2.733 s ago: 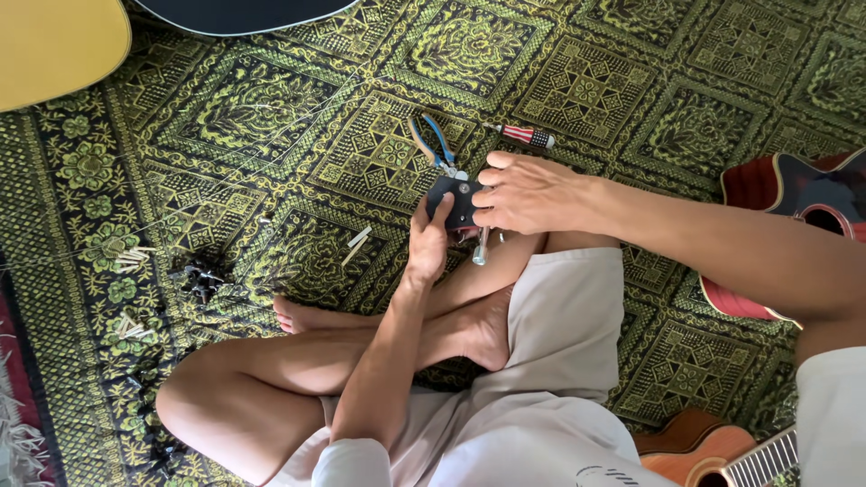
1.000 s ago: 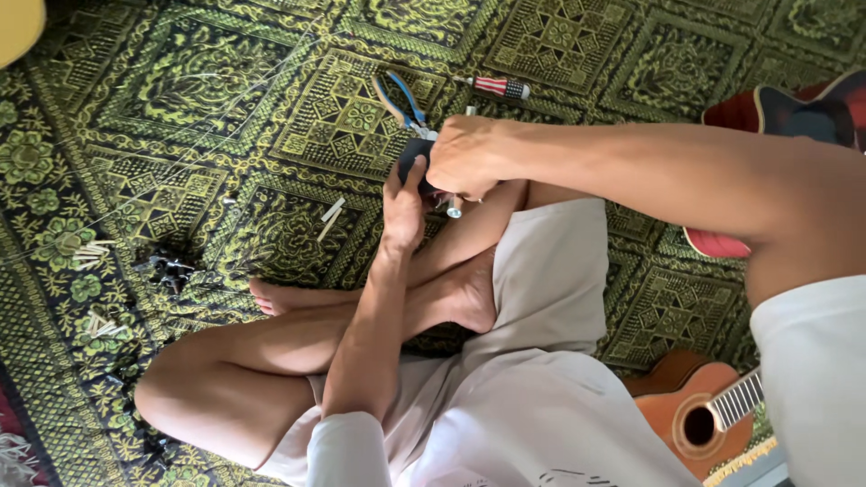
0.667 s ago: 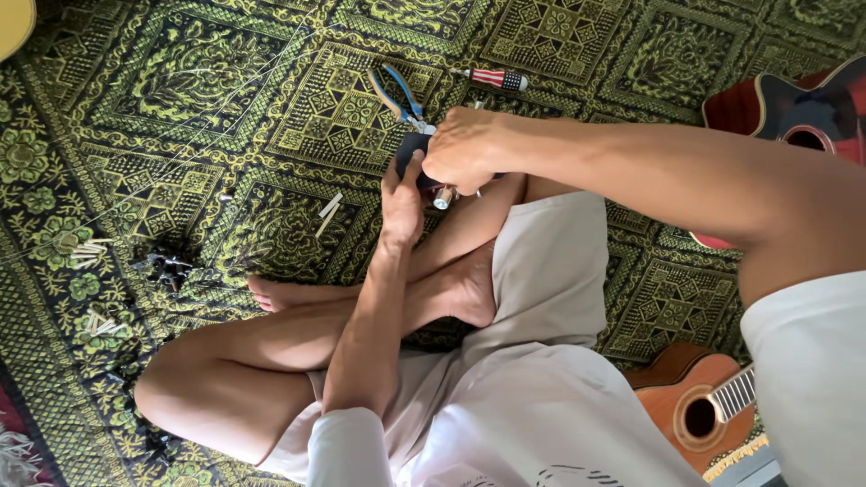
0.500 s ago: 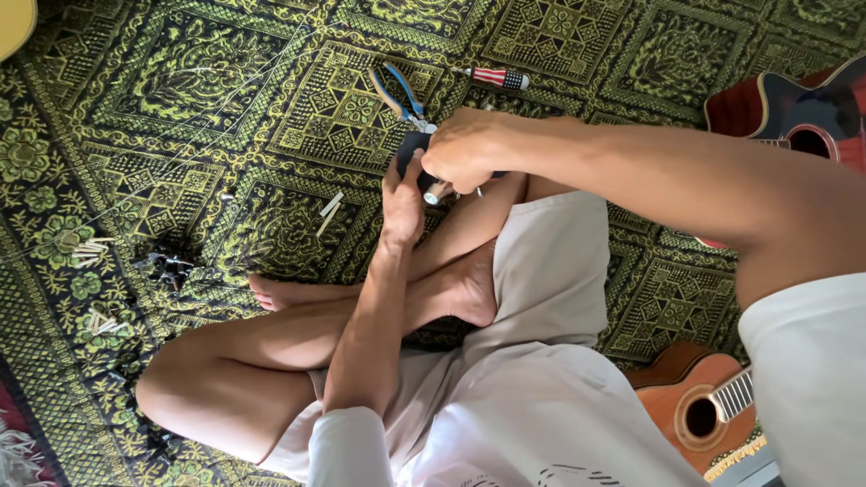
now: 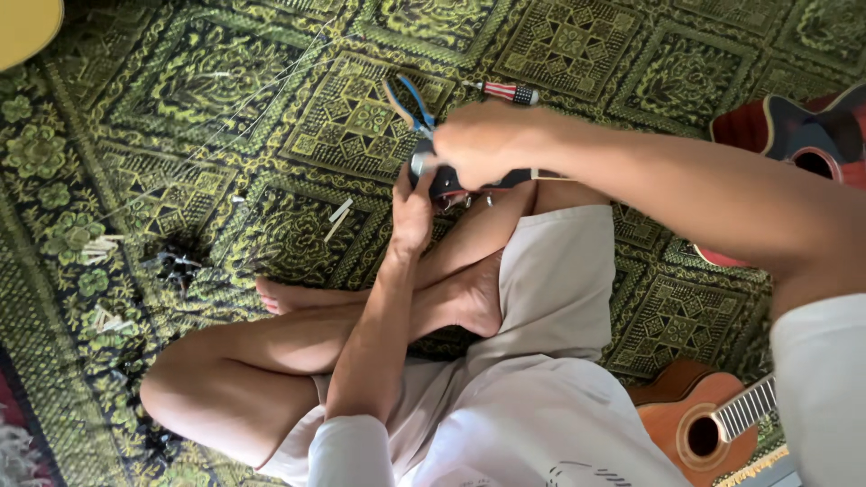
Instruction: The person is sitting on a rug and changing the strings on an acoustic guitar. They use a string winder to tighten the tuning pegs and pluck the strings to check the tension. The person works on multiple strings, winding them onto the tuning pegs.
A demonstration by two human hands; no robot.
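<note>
I see my right hand (image 5: 483, 144) clamped over the dark headstock (image 5: 451, 183), my left hand (image 5: 413, 209) gripping it from below; its length runs right.

On the carpet (image 5: 180, 108), pliers (image 5: 408, 101) lie beside a screwdriver (image 5: 505, 91) near the far edge; a ukulele (image 5: 713, 419) sits at the near right corner.

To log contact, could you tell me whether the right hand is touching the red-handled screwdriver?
Apart: the head view shows carpet between the right hand and the red-handled screwdriver.
</note>
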